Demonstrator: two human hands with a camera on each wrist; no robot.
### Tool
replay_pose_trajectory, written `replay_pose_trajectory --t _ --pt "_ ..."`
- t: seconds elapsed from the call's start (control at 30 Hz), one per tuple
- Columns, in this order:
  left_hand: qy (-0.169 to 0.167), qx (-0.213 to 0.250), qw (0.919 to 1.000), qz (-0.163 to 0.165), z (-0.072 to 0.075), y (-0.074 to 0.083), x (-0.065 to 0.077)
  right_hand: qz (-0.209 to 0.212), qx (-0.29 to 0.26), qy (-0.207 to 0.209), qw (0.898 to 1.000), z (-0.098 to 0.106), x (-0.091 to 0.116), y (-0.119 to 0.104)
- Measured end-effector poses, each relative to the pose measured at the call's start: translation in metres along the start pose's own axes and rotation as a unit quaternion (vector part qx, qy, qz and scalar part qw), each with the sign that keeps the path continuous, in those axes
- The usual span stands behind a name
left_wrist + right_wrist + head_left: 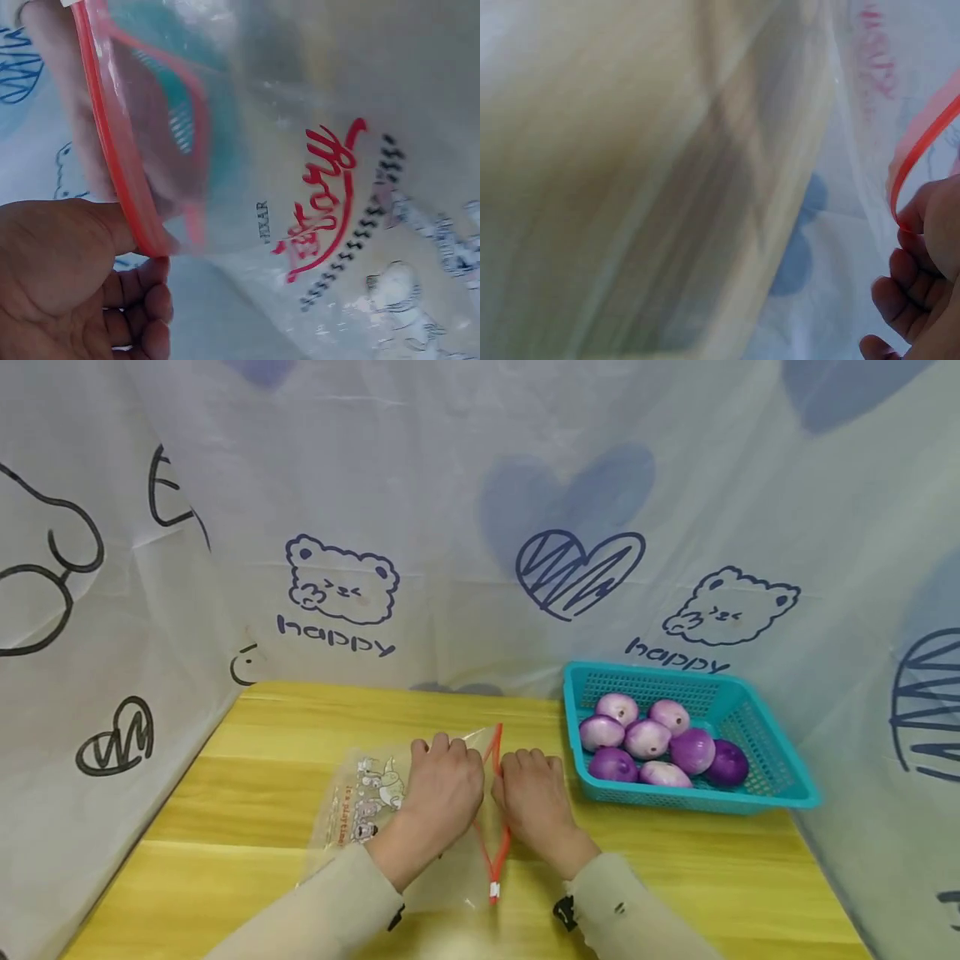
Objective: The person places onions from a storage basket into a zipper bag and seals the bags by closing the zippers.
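Over my yellow wood-grain worktop, left hand and right hand pinch a red-zipped clear plastic bag overpulling might tear.

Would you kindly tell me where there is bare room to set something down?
The table is bare left of the plastic bag, behind it toward the patterned sheet, and in front of the teal basket, right of the right sleeve. Its middle is crowded: left hand and right hand grip the bag's red edge.
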State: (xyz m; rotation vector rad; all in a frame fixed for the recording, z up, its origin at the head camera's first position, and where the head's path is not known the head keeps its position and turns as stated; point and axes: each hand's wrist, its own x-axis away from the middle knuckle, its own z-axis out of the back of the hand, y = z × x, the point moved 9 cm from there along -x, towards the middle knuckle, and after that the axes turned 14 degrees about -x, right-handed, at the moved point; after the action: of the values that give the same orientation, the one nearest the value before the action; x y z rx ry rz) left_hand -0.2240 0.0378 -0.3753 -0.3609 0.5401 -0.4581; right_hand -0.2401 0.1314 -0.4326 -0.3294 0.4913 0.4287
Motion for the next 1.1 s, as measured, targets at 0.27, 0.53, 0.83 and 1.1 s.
replay_pose_trajectory --t 0.27,0.53,0.83,1.1 --pt "0.015 0.009 0.9986 -0.049 -0.025 0.010 0.006 -0.028 -0.003 0.003 1.000 -0.008 0.006 0.009" --pt "0.041 0.028 0.9971 -0.057 -0.031 0.005 0.012 -0.030 0.037 -0.018 0.999 -0.013 0.009 0.018" --pt "-0.019 0.059 0.9968 -0.052 -0.037 -0.001 0.017 -0.018 0.073 -0.020 0.997 -0.016 0.014 0.025" --pt "0.051 0.073 0.9960 -0.005 0.011 -0.024 0.019 0.005 0.071 -0.030 0.997 -0.015 0.019 0.025"
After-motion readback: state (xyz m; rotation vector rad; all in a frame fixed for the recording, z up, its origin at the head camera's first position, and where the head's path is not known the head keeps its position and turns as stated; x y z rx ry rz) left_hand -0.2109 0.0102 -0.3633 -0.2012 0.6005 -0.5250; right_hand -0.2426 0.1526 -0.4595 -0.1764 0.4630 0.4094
